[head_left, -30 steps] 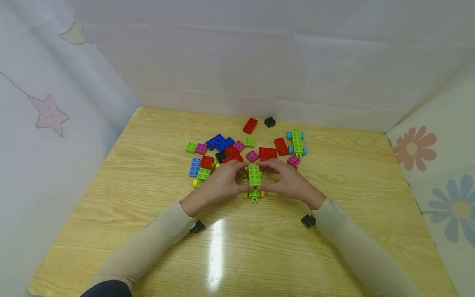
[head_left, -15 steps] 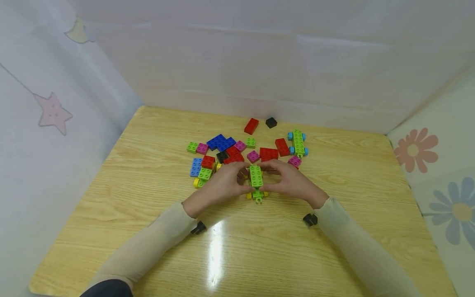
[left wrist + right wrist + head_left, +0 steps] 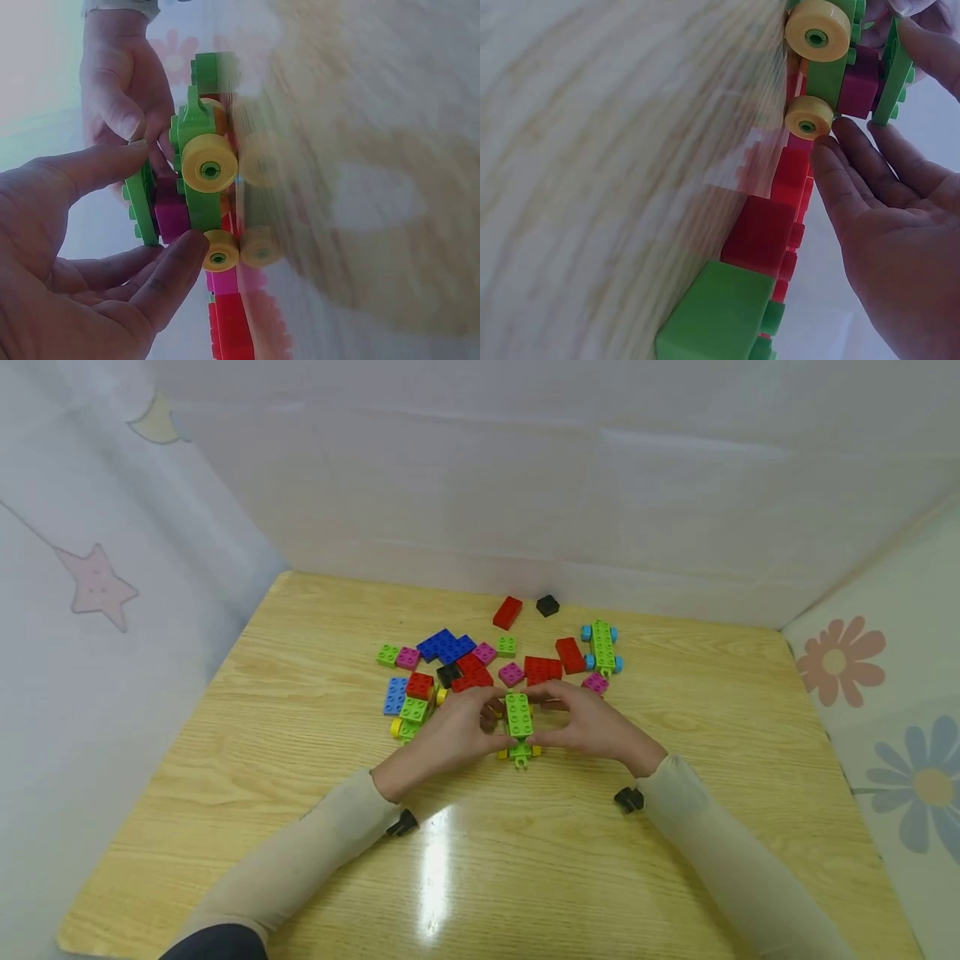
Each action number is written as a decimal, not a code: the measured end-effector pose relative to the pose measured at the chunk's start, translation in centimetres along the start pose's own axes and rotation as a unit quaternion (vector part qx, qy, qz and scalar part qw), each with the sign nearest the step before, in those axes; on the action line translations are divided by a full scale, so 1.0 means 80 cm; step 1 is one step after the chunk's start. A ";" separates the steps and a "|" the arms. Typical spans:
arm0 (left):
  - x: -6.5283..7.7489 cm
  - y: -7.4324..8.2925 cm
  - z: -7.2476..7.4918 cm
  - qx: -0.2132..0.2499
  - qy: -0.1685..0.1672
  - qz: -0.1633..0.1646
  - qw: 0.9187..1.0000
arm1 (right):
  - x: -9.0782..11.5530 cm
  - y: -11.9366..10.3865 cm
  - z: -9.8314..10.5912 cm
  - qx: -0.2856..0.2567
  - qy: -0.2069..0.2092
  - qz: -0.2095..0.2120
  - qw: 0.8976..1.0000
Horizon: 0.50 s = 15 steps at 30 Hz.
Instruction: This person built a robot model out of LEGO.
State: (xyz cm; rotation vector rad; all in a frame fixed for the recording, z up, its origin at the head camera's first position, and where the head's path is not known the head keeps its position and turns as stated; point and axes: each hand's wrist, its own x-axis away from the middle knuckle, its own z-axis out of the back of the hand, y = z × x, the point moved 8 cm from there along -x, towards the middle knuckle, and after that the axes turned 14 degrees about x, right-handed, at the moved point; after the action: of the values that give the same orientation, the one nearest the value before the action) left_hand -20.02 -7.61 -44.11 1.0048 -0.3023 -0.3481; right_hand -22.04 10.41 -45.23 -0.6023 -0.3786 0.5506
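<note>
Between both hands in the head view is a toy car: a light-green building plate (image 3: 519, 716) over a green base (image 3: 521, 750) with yellow wheels. A magenta brick (image 3: 172, 210) sits between plate and base, as the left wrist view shows from the side. My left hand (image 3: 459, 727) pinches the plate's left edge, thumb at the near end and fingers at the far end. From the other side my right hand (image 3: 585, 727) holds the same plate likewise. The plate (image 3: 894, 71) stands slightly tilted over the magenta brick in the right wrist view.
Left of the car stands another build with yellow wheels, a green brick (image 3: 413, 709) and a red brick (image 3: 419, 686). Behind lie blue bricks (image 3: 446, 646), red bricks (image 3: 542, 669) and magenta bricks (image 3: 512, 674). A green base with blue wheels (image 3: 602, 647) stands at back right.
</note>
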 end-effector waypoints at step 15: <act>-0.002 0.000 0.001 -0.016 -0.003 -0.008 1.000 | -0.007 0.001 0.001 0.000 -0.017 0.005 1.000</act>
State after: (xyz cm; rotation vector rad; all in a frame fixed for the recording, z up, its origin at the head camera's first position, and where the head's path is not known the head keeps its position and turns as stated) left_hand -20.20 -7.62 -44.08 0.9755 -0.2937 -0.3684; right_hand -22.54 10.22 -45.29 -0.5951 -0.4075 0.5716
